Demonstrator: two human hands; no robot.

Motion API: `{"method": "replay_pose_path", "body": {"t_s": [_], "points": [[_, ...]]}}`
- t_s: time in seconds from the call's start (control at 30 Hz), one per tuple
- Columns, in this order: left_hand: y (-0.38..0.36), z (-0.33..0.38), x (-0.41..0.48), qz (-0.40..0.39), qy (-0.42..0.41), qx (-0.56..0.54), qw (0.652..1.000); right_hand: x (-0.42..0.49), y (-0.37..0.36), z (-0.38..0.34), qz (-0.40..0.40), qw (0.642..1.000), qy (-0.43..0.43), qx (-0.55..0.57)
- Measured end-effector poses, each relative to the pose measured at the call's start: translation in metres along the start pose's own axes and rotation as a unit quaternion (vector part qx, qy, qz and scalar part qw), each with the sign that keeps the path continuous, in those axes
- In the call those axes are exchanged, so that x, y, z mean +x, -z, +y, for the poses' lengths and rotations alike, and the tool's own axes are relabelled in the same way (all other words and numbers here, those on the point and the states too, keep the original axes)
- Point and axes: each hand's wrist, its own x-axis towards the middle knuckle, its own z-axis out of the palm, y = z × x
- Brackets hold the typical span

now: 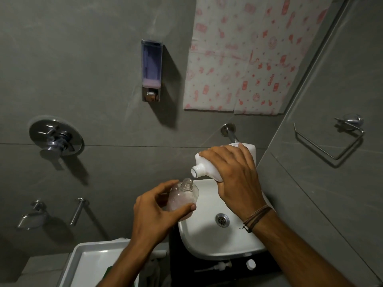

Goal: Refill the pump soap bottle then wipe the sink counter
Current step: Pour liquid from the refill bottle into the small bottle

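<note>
Over the sink (pixel 207 241), tilting refill bottle (pixel 209 165) toward pump bottle (pixel 183 196), both hands' fingers (pixel 219 154) grasping; next needing mouths aligned

Grey walls, white fittings, one splash of pink print

The wall tiles (pixel 99 79) are plain dull grey; the sheet (pixel 242 59) hung on them is white with small pink-red motifs. The basin (pixel 207 241) is white, its counter (pixel 207 268) black. The refill bottle (pixel 209 165) is opaque white, the pump bottle (pixel 183 193) clear with a pinkish tint. The wall dispenser (pixel 151 67) shows lilac, framed in chrome. A brown cord (pixel 257 216) circles one wrist.
</note>
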Motion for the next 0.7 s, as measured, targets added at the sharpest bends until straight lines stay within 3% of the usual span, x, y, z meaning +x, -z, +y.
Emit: {"method": "replay_pose_path", "body": {"t_s": [0.23, 0.7], "points": [[0.0058, 0.0005, 0.0035, -0.001, -0.003, 0.002, 1.0, 0.0042, -0.0053, -0.0023, 0.029, 0.999, 0.014, -0.022], [0.01, -0.0058, 0.0067, 0.002, -0.037, 0.021, 0.999, 0.0056, -0.0022, -0.0078, 0.011, 0.999, 0.009, -0.043]]}}
